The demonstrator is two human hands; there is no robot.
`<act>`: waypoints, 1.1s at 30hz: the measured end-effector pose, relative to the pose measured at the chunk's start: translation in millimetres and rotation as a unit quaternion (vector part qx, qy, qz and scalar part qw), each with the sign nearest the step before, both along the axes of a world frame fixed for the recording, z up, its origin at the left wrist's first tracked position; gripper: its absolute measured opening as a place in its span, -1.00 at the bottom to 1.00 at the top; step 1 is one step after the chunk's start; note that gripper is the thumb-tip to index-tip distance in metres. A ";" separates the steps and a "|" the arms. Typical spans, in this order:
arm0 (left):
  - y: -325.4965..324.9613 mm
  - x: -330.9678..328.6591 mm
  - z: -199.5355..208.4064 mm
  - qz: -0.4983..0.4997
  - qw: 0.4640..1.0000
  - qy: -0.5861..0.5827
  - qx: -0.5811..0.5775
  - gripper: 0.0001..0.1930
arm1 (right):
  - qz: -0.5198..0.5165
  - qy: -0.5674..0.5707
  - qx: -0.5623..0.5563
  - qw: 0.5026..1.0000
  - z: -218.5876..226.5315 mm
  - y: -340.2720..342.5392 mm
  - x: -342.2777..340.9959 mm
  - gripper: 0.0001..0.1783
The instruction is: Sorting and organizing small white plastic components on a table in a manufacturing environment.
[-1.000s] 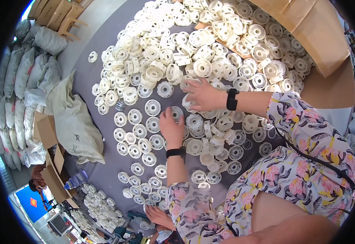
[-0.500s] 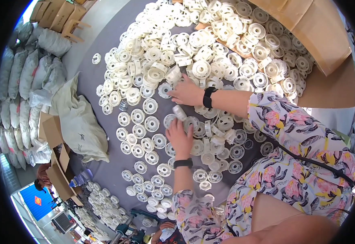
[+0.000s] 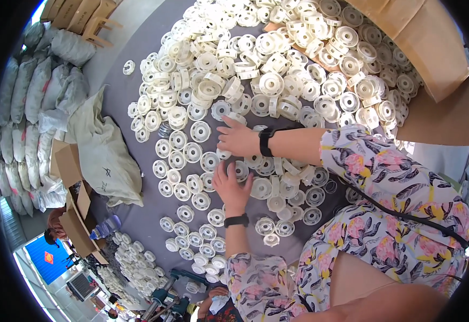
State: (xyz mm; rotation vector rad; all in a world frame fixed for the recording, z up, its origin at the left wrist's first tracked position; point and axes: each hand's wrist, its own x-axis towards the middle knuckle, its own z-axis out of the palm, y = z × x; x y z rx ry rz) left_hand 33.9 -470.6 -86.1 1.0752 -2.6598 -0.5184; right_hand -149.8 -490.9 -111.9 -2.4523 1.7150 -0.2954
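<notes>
The left hand (image 3: 231, 194) arched beside a white plastic wheel (image 3: 241, 170) on the grey worktop (image 3: 147, 225); the right hand (image 3: 240, 139) hung near another wheel (image 3: 223, 154) — whether either hand's fingers gripped, I could not tell.

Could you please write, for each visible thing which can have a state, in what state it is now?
Left hand: fingers spread at the parts, grip unclear
Right hand: palm down over the parts, grip unclear
White round parts: loose, heaped in places, spread out in others
Black wristbands: worn, one per wrist
Cardboard box at left: open
Pale sack: slumped, closure unclear
Grey sacks: bulging, stacked
</notes>
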 end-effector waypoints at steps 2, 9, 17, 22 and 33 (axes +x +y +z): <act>7.0 8.0 -4.6 0.008 1.000 -0.029 0.006 -0.46 | -0.017 0.015 0.109 0.994 -0.5 -11.9 5.5 -0.62; 6.4 -0.2 11.1 -0.038 0.997 0.032 0.061 -0.39 | -0.104 0.022 0.085 0.991 27.7 -16.2 -20.4 -0.52; 18.3 -18.8 -13.5 0.020 0.985 0.099 0.138 -0.56 | -0.006 -0.018 0.070 0.997 19.4 59.9 -37.2 -0.56; 34.0 33.2 18.1 0.283 0.890 0.179 0.310 -0.69 | -0.016 0.001 0.023 1.000 -3.5 69.1 -44.7 -0.48; 98.5 72.5 0.5 0.213 0.971 -0.060 0.093 -0.58 | -0.011 -0.073 -0.140 0.987 17.4 34.2 -14.1 -0.80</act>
